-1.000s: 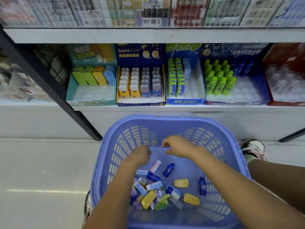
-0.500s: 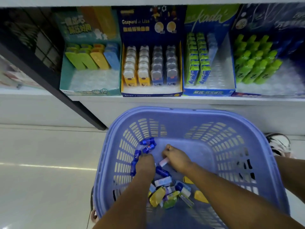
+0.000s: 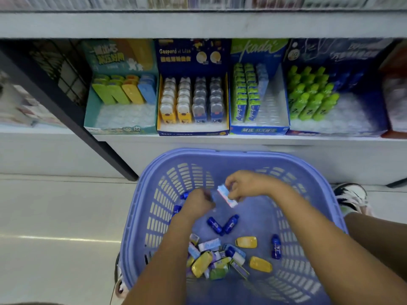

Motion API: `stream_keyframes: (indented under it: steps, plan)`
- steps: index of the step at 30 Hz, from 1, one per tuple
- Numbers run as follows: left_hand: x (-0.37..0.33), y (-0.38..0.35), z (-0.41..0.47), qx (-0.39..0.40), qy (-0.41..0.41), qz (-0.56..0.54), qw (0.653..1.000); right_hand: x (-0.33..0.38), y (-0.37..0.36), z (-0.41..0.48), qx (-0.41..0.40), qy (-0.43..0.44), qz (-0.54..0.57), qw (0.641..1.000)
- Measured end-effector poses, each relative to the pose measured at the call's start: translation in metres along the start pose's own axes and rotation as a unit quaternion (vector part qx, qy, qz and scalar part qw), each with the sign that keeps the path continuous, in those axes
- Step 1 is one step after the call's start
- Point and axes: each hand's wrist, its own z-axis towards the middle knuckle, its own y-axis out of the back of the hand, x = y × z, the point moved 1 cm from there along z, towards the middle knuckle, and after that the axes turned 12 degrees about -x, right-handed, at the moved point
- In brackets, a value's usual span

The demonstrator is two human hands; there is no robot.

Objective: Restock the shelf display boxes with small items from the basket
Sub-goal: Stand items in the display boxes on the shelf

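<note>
— Two hands are working inside the purple basket [image 3: 222, 157]. What is each one doing?

— The right hand [image 3: 246, 186] is pinching a small pale blue-and-pink packet [image 3: 226, 195] between fingertips, holding it above the basket floor. The left hand [image 3: 195, 204] is curling closed just beside it; whether it is gripping anything, I cannot tell, since the fingers are blurring.

— Where are the remaining items sitting?

— Mostly piling near the basket's close side: yellow cases [image 3: 246, 242], pale packets, and dark blue bottles [image 3: 214, 225] lying loose on the floor.

— And the shelf?

— Four display boxes are standing in a row behind the basket; the blue-and-white kada box [image 3: 259, 129] is showing bare tray space on its right.
</note>
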Motion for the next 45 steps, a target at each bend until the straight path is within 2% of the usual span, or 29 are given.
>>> stream_keyframes:
  steps: [3,6,9,12,14,16,19,28,34,35,37,39,41,45]
  plan:
    - [-0.04,0.023,-0.011,-0.007,0.003,-0.169,0.986,0.016,0.046,-0.037,-0.01,0.042,0.084,0.996]
    - [-0.079,0.037,-0.022,0.027,-0.016,-0.232,0.972,0.028,0.089,-0.073,-0.081,0.099,0.198,0.972]
    - [-0.118,0.056,-0.035,0.039,-0.045,-0.322,0.945,0.032,0.127,-0.089,-0.253,0.128,0.28,0.917]
    - [-0.146,0.079,-0.048,0.008,-0.079,-0.372,0.925,0.032,0.149,-0.086,-0.458,0.163,0.243,0.839]
    - [-0.156,0.088,-0.055,-0.023,-0.088,-0.397,0.913,0.029,0.156,-0.074,-0.541,0.165,0.199,0.8]
    - [-0.161,0.093,-0.057,-0.043,-0.084,-0.435,0.896,0.027,0.16,-0.058,-0.576,0.165,0.173,0.781]
    - [-0.164,0.093,-0.056,-0.057,-0.065,-0.472,0.878,0.026,0.161,-0.034,-0.576,0.17,0.149,0.786]
    - [-0.16,0.08,-0.043,-0.099,-0.061,-0.474,0.873,0.028,0.167,0.0,-0.523,0.119,-0.046,0.842]
    - [-0.161,0.079,-0.038,-0.172,-0.078,-0.448,0.874,0.04,0.185,-0.012,-0.485,0.085,-0.177,0.852]
    - [-0.162,0.079,-0.038,-0.191,-0.092,-0.434,0.876,0.042,0.184,-0.019,-0.495,0.092,-0.165,0.848]
    - [-0.163,0.08,-0.04,-0.222,-0.121,-0.406,0.878,0.048,0.176,-0.038,-0.495,0.102,-0.007,0.863]
    - [-0.165,0.08,-0.042,-0.25,-0.145,-0.387,0.875,0.056,0.163,-0.059,-0.401,0.119,0.166,0.893]
    - [-0.169,0.08,-0.044,-0.278,-0.168,-0.365,0.872,0.06,0.15,-0.073,-0.318,0.13,0.207,0.916]
    - [-0.176,0.073,-0.046,-0.289,-0.207,-0.357,0.864,0.059,0.146,-0.083,-0.345,0.123,0.186,0.912]
